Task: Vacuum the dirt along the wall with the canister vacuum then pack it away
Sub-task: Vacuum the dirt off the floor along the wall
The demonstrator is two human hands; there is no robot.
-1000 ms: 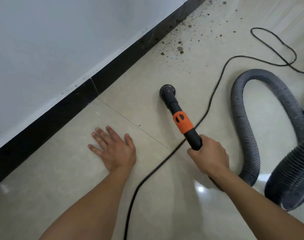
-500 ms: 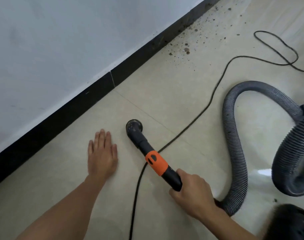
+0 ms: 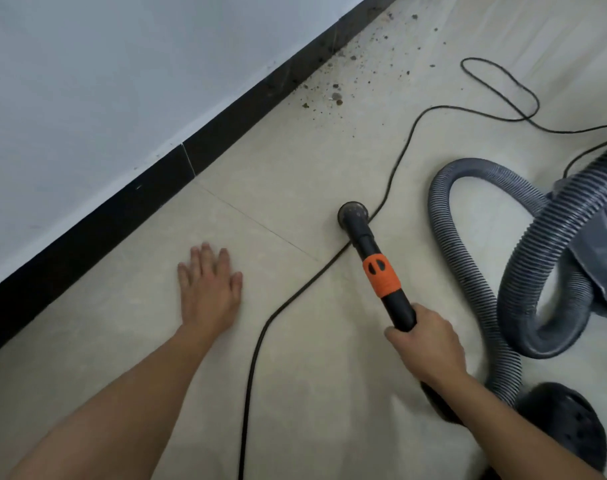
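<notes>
My right hand point(image 3: 425, 341) grips the black vacuum wand point(image 3: 397, 306) just below its orange collar point(image 3: 381, 275). The round nozzle point(image 3: 353, 215) at the wand's tip sits on the beige floor tile, over the black power cord point(image 3: 295, 296). Flat on the tile, fingers spread, my left hand point(image 3: 208, 285) rests left of the cord. Dark crumbs of dirt point(image 3: 336, 95) lie scattered along the black baseboard point(image 3: 226, 133) further up the wall, well beyond the nozzle. The grey ribbed hose point(image 3: 468, 271) loops at the right towards the canister body point(image 3: 603, 258).
The white wall point(image 3: 122, 64) runs diagonally across the upper left. The cord makes a loose loop point(image 3: 499, 88) on the floor at the upper right. A black round vacuum part point(image 3: 565, 420) lies at the lower right beside my right forearm.
The nozzle has swung right, away from my left hand, and now lies across the cord. My left hand stays flat on the tile.
</notes>
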